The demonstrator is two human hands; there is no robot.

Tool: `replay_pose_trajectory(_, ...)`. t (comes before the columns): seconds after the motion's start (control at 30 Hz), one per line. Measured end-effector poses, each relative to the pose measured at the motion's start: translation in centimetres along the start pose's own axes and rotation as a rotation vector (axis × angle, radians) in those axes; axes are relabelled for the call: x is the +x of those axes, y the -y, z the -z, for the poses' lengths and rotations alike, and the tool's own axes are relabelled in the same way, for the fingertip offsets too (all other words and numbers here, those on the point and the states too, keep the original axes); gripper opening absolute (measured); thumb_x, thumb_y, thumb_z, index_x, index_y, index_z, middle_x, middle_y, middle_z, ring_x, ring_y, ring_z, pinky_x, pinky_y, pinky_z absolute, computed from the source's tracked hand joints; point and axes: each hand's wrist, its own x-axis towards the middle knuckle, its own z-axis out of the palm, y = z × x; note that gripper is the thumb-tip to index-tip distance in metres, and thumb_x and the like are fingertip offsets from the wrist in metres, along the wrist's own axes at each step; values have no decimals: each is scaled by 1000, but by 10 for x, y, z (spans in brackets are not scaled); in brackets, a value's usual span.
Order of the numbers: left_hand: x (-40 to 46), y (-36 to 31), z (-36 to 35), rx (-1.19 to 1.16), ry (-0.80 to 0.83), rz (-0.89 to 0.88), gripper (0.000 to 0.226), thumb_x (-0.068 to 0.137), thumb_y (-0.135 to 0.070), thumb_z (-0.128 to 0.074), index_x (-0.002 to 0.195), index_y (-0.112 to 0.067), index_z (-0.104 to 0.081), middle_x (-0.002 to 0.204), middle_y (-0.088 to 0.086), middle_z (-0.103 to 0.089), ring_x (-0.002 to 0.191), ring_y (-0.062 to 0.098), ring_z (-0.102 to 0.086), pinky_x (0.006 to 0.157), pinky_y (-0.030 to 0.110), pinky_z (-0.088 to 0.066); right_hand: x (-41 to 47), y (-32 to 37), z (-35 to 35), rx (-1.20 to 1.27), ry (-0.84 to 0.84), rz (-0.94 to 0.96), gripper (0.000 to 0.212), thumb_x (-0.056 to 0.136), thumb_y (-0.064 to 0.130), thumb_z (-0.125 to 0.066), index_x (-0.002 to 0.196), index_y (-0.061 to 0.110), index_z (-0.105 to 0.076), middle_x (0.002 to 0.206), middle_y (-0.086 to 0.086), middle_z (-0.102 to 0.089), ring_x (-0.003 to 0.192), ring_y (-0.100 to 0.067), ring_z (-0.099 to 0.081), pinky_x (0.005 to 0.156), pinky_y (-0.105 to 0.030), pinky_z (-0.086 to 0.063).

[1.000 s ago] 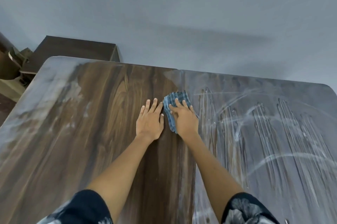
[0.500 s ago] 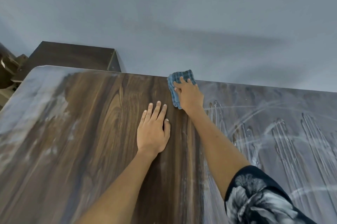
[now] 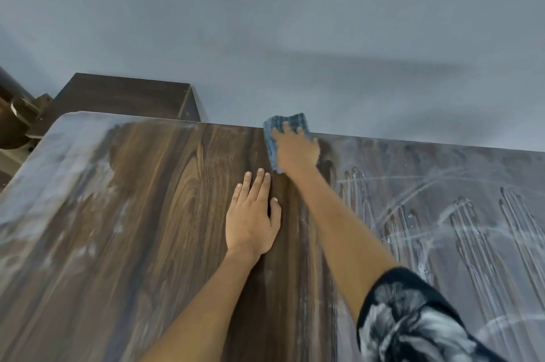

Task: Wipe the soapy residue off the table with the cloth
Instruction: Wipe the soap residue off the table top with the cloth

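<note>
A dark wood-grain table (image 3: 165, 214) fills the lower view. White soapy streaks (image 3: 460, 214) cover its right half, and a paler film (image 3: 59, 173) lies along its left edge; the middle strip shows bare wood. My right hand (image 3: 298, 150) presses a blue checked cloth (image 3: 275, 130) flat at the table's far edge, the cloth poking out past my fingers and over the edge. My left hand (image 3: 253, 214) rests flat on the bare wood, fingers together, just nearer than and left of the cloth, holding nothing.
A grey wall (image 3: 295, 37) rises right behind the table's far edge. A dark wooden cabinet (image 3: 124, 96) stands beyond the far left corner, with brown objects (image 3: 11, 119) beside it at the left border.
My right hand has pushed the cloth away from me, from beside my left hand to the table's far edge. My left hand has stayed flat on the wood.
</note>
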Motion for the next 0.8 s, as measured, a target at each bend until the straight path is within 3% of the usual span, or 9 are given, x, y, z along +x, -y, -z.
replay_pose_trajectory(0.13, -1, 0, 1, -39, 3, 10, 52, 98, -34, -25, 147, -19, -18, 156, -6, -13, 144, 12, -2, 116, 26, 1, 5, -57, 4, 1, 15, -284, 60, 99, 22, -37, 152, 23, -10, 160, -2, -4, 145, -26, -12, 111, -51, -27)
replay_pose_trajectory(0.3, 1, -2, 0, -33, -10, 28, 51, 98, -34, -26, 147, -20, -18, 155, -6, -14, 144, 12, -4, 117, 28, -1, -37, -69, -8, 5, 80, -514, 74, 98, 29, -45, 152, 15, 4, 159, -10, 8, 144, -37, -10, 105, -50, -37)
replay_pose_trajectory(0.37, 1, -1, -2, -30, -15, 25, 51, 98, -33, -26, 147, -19, -19, 155, -5, -14, 144, 13, -4, 117, 29, -2, -58, -45, -18, 7, 103, -491, 71, 100, 29, -41, 151, 13, 5, 158, -13, 8, 143, -40, -10, 105, -51, -36)
replay_pose_trajectory(0.47, -1, 0, -2, -17, -23, 19, 52, 97, -34, -22, 147, -18, -21, 155, -4, -17, 144, 14, -7, 117, 29, -4, -69, -23, -26, -27, 63, -231, 73, 98, 29, -45, 152, 20, 4, 158, -9, 10, 144, -37, -4, 113, -50, -24)
replay_pose_trajectory(0.6, 1, -1, -2, -9, -10, 8, 57, 93, -38, -18, 146, -18, -23, 154, -3, -18, 144, 14, -8, 117, 30, -5, -38, -52, -9, -49, 94, 47, 69, 98, 30, -44, 151, 31, 0, 159, 3, 9, 146, -25, 1, 115, -52, -8)
replay_pose_trajectory(0.7, 1, 0, -1, -17, -13, 12, 54, 96, -37, -21, 146, -18, -23, 154, -4, -18, 144, 13, -8, 117, 29, -5, -23, -89, 4, -13, 138, -94, 69, 99, 30, -42, 152, 28, 2, 159, 2, 12, 146, -25, 4, 114, -54, -7)
replay_pose_trajectory(0.8, -1, -1, -1, -23, -8, 26, 51, 98, -33, -28, 146, -18, -22, 155, -4, -17, 144, 13, -7, 117, 30, -4, -30, -113, 10, 30, 174, -386, 72, 99, 27, -42, 152, 23, 6, 158, -4, 14, 146, -30, 1, 115, -51, -19)
